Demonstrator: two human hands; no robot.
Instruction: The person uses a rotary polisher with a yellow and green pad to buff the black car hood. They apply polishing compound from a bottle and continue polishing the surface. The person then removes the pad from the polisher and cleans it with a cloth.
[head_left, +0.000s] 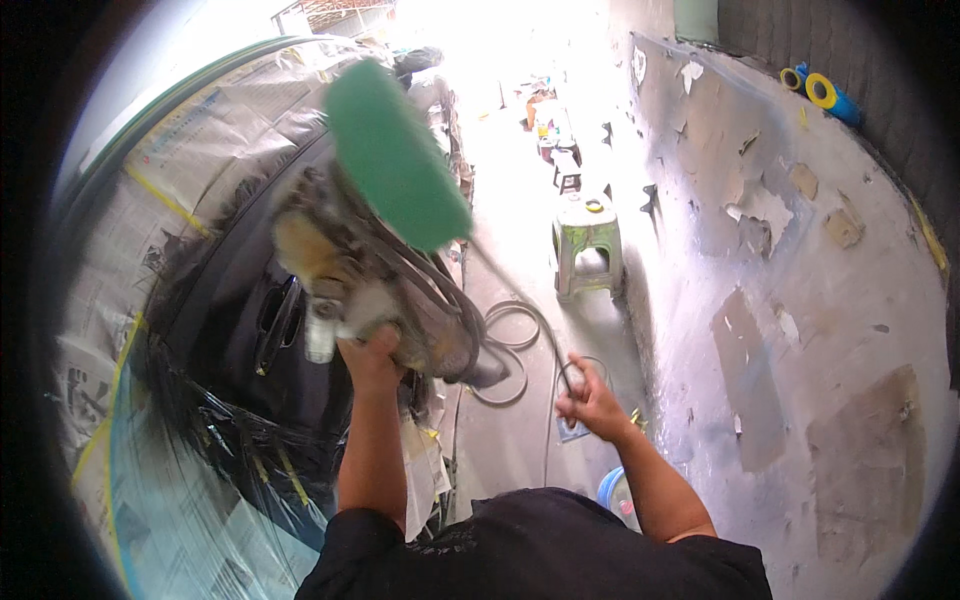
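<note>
My left hand [372,355] is closed round the body of a worn power sander [345,250], raised over the left side and smeared by motion. The sander's long green flat pad [395,150] is turned up and faces me. From behind the pad a dark cord [515,285] runs down to my right hand [592,402], whose fingers are closed on it. Under the sander lies a dark car door panel [250,290] with a handle, bordered by paper and plastic film. Parts of the sander's body are too blurred to make out.
Masking paper [215,140] with yellow tape covers the car's other parts. Loops of grey hose [515,325] lie on the floor. Ahead stands a green stool [587,240] with a roll of tape on it. A patchy, peeling wall [770,330] runs along the right.
</note>
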